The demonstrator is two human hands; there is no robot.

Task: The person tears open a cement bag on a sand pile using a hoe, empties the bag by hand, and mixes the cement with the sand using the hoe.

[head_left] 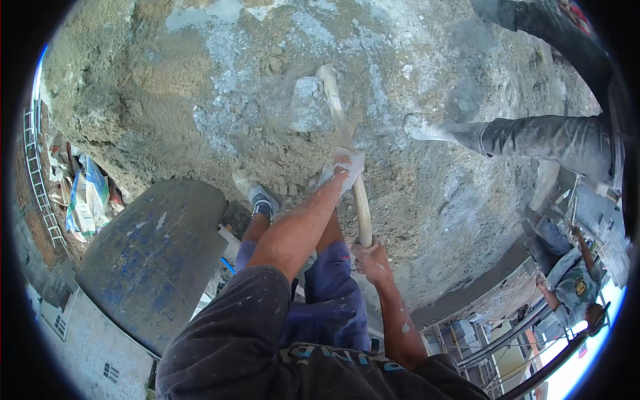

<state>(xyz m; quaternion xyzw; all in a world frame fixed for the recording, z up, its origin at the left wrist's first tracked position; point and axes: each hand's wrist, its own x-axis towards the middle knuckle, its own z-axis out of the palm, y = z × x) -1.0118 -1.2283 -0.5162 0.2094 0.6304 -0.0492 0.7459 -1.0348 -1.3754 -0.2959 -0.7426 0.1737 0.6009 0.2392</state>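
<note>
While the left grip (pixel 350 171) and right grip (pixel 372 261) clasp its handle (pixel 362 207), the hoe (pixel 339 120) extends over the dirt (pixel 420 193), well inside the dirt's left edge. Digging seems in hand; the next move likely calls for steady control.

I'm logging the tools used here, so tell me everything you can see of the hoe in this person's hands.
The hoe has a pale, wooden-looking handle, slightly curved, and a broad head caked in grey, its edge hard to make out. It slants away from the body, a little leftward in view. The left hand grips the handle partway along; the right hand grips its near end. The head is over the grey-brown material; whether it is sunk in is unclear.
</note>
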